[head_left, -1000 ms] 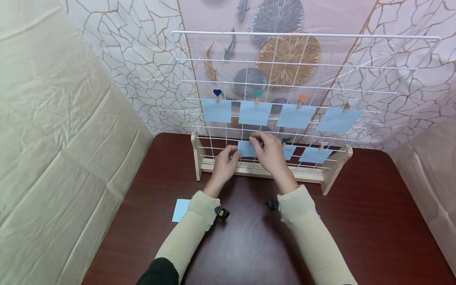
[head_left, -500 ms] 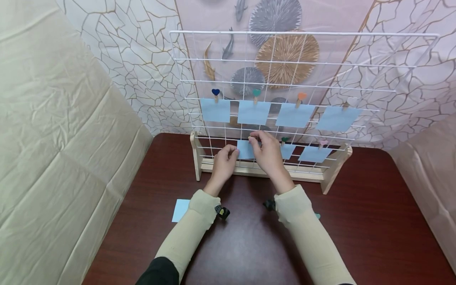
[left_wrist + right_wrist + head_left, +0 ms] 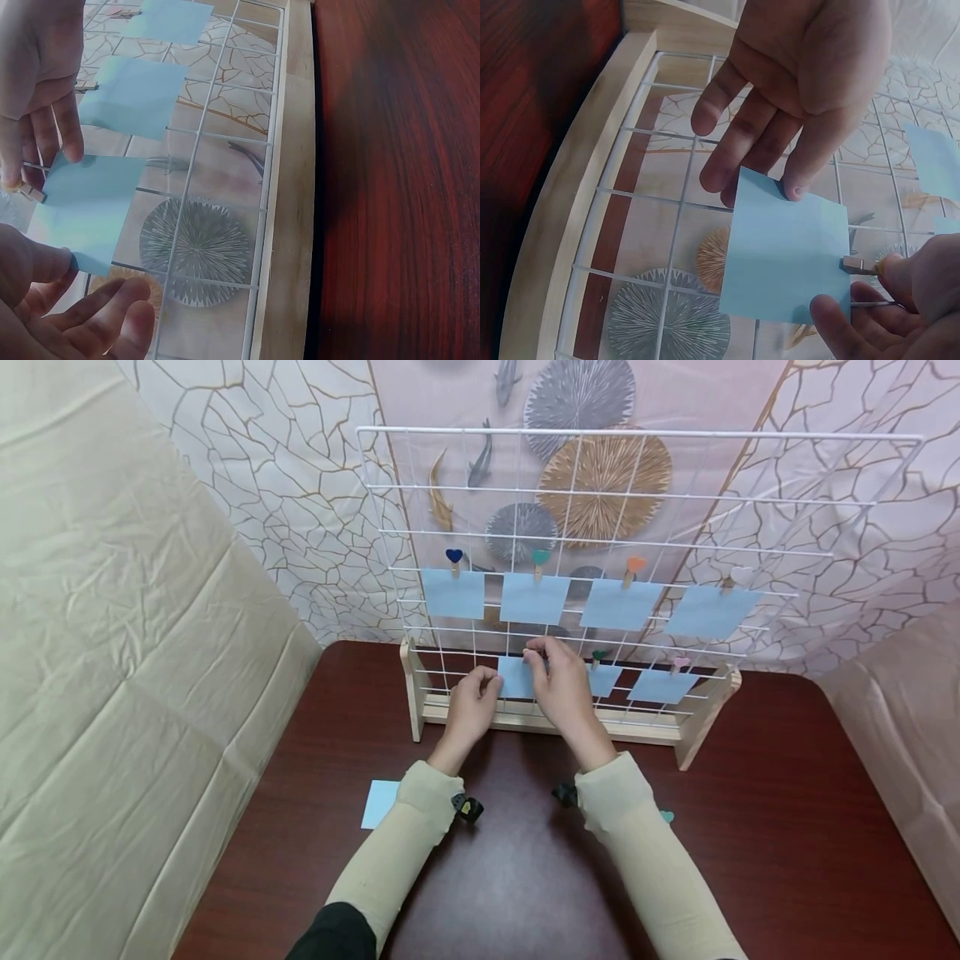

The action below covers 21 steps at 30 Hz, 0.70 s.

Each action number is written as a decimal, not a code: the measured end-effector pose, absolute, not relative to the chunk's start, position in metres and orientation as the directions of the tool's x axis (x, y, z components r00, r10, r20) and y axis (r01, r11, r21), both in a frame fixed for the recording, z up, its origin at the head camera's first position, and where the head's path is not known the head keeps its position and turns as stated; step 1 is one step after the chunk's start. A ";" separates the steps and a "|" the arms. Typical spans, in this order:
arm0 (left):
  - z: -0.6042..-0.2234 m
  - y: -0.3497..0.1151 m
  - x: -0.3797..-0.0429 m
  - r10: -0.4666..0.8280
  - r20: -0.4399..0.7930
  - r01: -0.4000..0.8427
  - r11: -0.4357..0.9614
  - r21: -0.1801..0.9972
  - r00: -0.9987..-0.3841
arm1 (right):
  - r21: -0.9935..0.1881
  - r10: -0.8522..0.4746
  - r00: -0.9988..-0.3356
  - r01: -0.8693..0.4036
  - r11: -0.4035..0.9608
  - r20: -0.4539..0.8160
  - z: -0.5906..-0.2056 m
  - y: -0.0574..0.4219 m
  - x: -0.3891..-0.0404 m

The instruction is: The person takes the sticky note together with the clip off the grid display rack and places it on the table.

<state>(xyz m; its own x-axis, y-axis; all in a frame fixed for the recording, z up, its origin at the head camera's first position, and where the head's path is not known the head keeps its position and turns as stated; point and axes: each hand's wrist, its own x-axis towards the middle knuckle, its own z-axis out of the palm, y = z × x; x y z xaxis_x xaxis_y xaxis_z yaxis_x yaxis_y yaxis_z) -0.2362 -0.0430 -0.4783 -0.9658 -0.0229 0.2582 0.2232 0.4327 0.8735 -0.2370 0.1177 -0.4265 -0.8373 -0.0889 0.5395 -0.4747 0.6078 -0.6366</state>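
One blue card [image 3: 784, 251] is pinched in the closed fingers of the left hand [image 3: 471, 706] while a clip [image 3: 861, 265] at its top is gripped by the right hand [image 3: 566, 687], wire grid [image 3: 637, 433] just behind them!

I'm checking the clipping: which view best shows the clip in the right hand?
The right wrist view: the wooden clip shows largest there, at the edge of the blue paper, pinched by the right hand. The left wrist view shows it smaller; in the head view, that hand mostly hides it.

Your dark red table [image 3: 810, 843] bears the wooden rack base [image 3: 517, 722] far, blue paper [image 3: 379, 804] left, a partly hidden teal piece [image 3: 667, 817] right.
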 end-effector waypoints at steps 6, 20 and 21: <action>-0.479 -0.044 -0.236 -0.010 0.258 0.230 0.424 0.876 -0.966 | -0.637 -0.086 -0.841 -0.467 0.613 0.534 -0.429 0.118 -0.235; -0.479 -0.050 -0.234 0.001 0.281 0.256 0.420 0.871 -0.960 | -0.638 -0.061 -0.825 -0.479 0.603 0.562 -0.430 0.120 -0.229; -0.479 -0.050 -0.233 0.004 0.280 0.256 0.419 0.871 -0.960 | -0.640 -0.058 -0.824 -0.481 0.599 0.564 -0.430 0.120 -0.229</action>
